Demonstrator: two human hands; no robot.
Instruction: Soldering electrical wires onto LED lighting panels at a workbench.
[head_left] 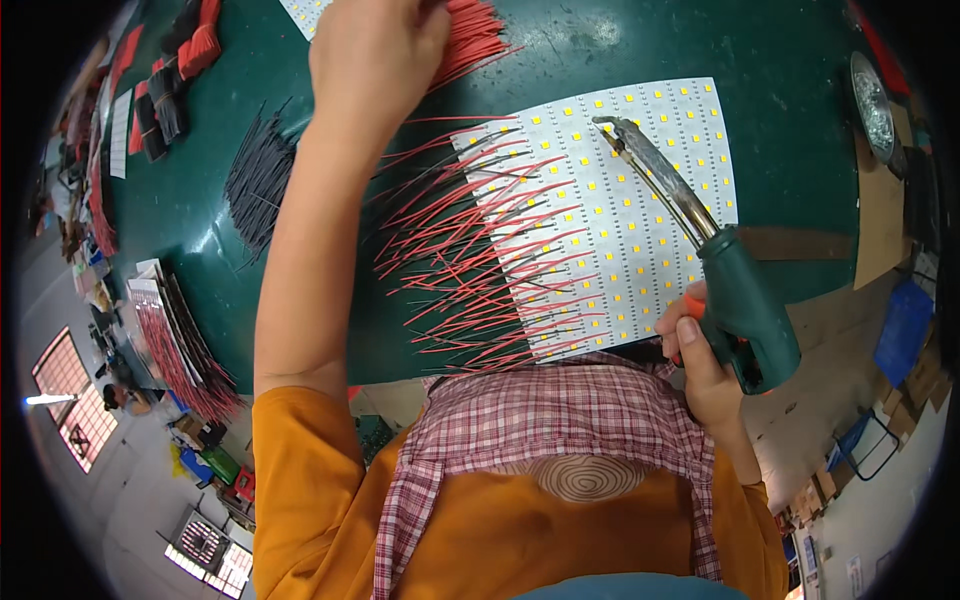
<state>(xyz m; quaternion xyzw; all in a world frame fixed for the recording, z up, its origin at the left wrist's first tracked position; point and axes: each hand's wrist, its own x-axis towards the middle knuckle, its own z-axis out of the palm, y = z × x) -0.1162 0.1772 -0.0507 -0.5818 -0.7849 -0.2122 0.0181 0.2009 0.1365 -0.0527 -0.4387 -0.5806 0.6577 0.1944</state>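
Note:
My right hand [705, 365] grips the dark green handle of a soldering gun [748, 310], with a finger at its orange trigger. The gun's metal tip hangs over a white LED board [640, 250] dotted with yellow squares. Red and black wires [480, 235] stick out leftward in rows from the board's left part. At the top edge, my left hand [375, 50] is at a pile of loose red wires [472, 40]. Its fingers are curled, but their tips are partly cut off, so what they hold is hidden. My left forearm crosses left of the board.
Loose black wires [262, 180] lie left of my forearm on the green table [800, 110]. A stack of wired boards [180, 335] sits at the left edge. Bundled red and black wires [165, 95] are at the upper left. A round metal dish [872, 105] stands at the right.

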